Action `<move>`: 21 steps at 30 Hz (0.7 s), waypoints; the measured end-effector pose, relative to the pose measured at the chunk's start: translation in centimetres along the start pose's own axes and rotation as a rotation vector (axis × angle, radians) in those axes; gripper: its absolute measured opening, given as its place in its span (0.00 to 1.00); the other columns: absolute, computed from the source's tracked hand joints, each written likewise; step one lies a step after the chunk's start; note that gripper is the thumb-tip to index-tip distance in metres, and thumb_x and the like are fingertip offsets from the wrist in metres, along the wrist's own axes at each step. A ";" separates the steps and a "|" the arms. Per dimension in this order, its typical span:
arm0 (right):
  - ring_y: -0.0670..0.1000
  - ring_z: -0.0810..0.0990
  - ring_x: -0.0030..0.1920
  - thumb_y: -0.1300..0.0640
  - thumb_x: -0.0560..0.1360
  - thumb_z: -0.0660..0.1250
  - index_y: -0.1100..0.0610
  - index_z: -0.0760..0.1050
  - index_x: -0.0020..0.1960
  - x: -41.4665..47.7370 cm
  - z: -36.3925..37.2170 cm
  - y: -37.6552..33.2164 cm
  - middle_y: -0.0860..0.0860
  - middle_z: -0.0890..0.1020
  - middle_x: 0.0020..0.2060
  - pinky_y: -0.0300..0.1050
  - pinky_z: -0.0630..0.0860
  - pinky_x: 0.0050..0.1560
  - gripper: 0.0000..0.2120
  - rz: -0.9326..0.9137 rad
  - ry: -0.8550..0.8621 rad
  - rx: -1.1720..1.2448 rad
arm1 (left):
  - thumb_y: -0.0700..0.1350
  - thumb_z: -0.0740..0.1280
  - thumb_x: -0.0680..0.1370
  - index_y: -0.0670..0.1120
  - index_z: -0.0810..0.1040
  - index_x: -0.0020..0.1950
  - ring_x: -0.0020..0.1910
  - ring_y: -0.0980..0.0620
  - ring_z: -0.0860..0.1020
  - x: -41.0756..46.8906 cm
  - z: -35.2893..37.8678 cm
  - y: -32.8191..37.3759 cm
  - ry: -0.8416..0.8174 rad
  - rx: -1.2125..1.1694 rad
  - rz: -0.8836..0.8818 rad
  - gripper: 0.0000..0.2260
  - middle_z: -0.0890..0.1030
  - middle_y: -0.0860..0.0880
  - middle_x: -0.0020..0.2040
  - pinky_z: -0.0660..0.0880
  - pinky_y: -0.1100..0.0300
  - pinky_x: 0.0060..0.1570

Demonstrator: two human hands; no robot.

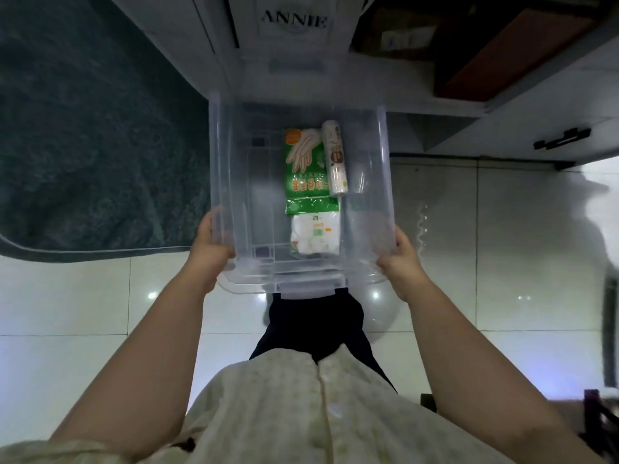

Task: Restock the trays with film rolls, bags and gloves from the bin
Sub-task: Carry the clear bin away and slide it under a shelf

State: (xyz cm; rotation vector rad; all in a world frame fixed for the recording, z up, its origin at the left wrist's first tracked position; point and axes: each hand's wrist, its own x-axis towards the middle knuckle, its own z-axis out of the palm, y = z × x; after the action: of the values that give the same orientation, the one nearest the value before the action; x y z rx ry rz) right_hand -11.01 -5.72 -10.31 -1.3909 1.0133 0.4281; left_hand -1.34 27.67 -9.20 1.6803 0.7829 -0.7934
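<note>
The person's left hand clasps the near left corner of a clear plastic bin, fingers wrapped over the rim and thumb pressed against the outer wall. The right hand grips the near right corner in the same way, so the bin is carried between both hands at the centre of the frame, above the floor. Both forearms reach up from the bottom corners of the frame, bare below short pale sleeves.

Inside the bin, toward its right side, lie three items. A green packet of gloves, printed with a picture of a pale glove, lies flat in the middle. Just right of it, touching its edge, lies a film roll in a white and brown wrapper, its length running away from the person. Below the glove packet, nearer the person, sits a pack of white bags with a green header strip; its top edge meets or slightly overlaps the glove packet. The left half of the bin's floor is bare.

Under the bin, a glossy white tiled floor fills the lower left and right of the frame. A dark teal rug covers the upper left. At the top centre stands a white panel with the lettering "ANNIE". In the upper right, white cabinet fronts carry a black handle. The person's pale shirt and dark trousers show at the bottom centre.
</note>
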 end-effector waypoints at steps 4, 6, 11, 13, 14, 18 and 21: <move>0.55 0.81 0.54 0.79 0.65 0.56 0.39 0.69 0.68 -3.1 -3.4 -3.3 0.50 0.79 0.60 0.48 0.76 0.42 0.43 -0.083 0.046 0.140 | 0.25 0.62 0.71 0.68 0.65 0.67 0.59 0.44 0.74 -3.0 1.6 3.3 -0.117 -0.025 0.061 0.41 0.73 0.50 0.64 0.79 0.43 0.48; 0.55 0.81 0.53 0.78 0.67 0.55 0.40 0.69 0.68 -5.0 -5.8 -4.3 0.50 0.78 0.61 0.49 0.75 0.43 0.41 -0.106 0.102 0.219 | 0.26 0.61 0.72 0.67 0.63 0.69 0.61 0.43 0.73 -4.8 3.4 5.3 -0.177 0.051 0.079 0.40 0.71 0.47 0.66 0.76 0.41 0.53; 0.53 0.79 0.55 0.79 0.69 0.53 0.45 0.67 0.70 -10.5 -12.9 -3.3 0.52 0.76 0.62 0.43 0.76 0.31 0.39 -0.136 0.253 0.557 | 0.27 0.59 0.72 0.66 0.67 0.66 0.52 0.50 0.79 -10.1 10.9 9.8 -0.360 0.218 0.197 0.36 0.76 0.50 0.59 0.79 0.55 0.41; 0.54 0.78 0.57 0.80 0.69 0.52 0.46 0.66 0.71 -12.6 -16.3 -2.1 0.51 0.75 0.64 0.44 0.77 0.30 0.40 -0.159 0.304 0.668 | 0.27 0.59 0.70 0.66 0.69 0.62 0.43 0.55 0.80 -12.1 14.7 11.5 -0.446 0.285 0.245 0.35 0.78 0.53 0.51 0.76 0.62 0.32; 0.55 0.78 0.57 0.80 0.68 0.51 0.47 0.65 0.71 -13.7 -18.2 -1.5 0.50 0.75 0.64 0.45 0.76 0.31 0.40 -0.168 0.328 0.711 | 0.27 0.60 0.70 0.66 0.71 0.60 0.42 0.54 0.81 -13.2 16.8 12.2 -0.497 0.318 0.266 0.34 0.79 0.51 0.51 0.76 0.62 0.31; 0.52 0.79 0.54 0.77 0.70 0.50 0.46 0.62 0.73 -17.7 -26.8 0.8 0.46 0.74 0.65 0.51 0.76 0.34 0.39 -0.217 0.400 0.858 | 0.27 0.61 0.68 0.66 0.76 0.53 0.47 0.45 0.82 -18.2 26.2 14.2 -0.657 0.382 0.344 0.32 0.80 0.44 0.54 0.81 0.48 0.44; 0.52 0.78 0.54 0.75 0.72 0.53 0.45 0.63 0.72 -20.2 -34.3 1.6 0.46 0.72 0.67 0.49 0.73 0.32 0.36 -0.281 0.449 0.861 | 0.30 0.63 0.68 0.66 0.76 0.56 0.54 0.39 0.79 -23.0 33.9 14.8 -0.705 0.376 0.381 0.31 0.78 0.45 0.58 0.79 0.39 0.50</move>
State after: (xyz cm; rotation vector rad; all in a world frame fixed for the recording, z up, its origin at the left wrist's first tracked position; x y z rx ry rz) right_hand -34.51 -31.34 9.14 -0.8158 1.1407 -0.5155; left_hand -6.19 -10.90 10.39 1.6280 -0.1813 -1.2015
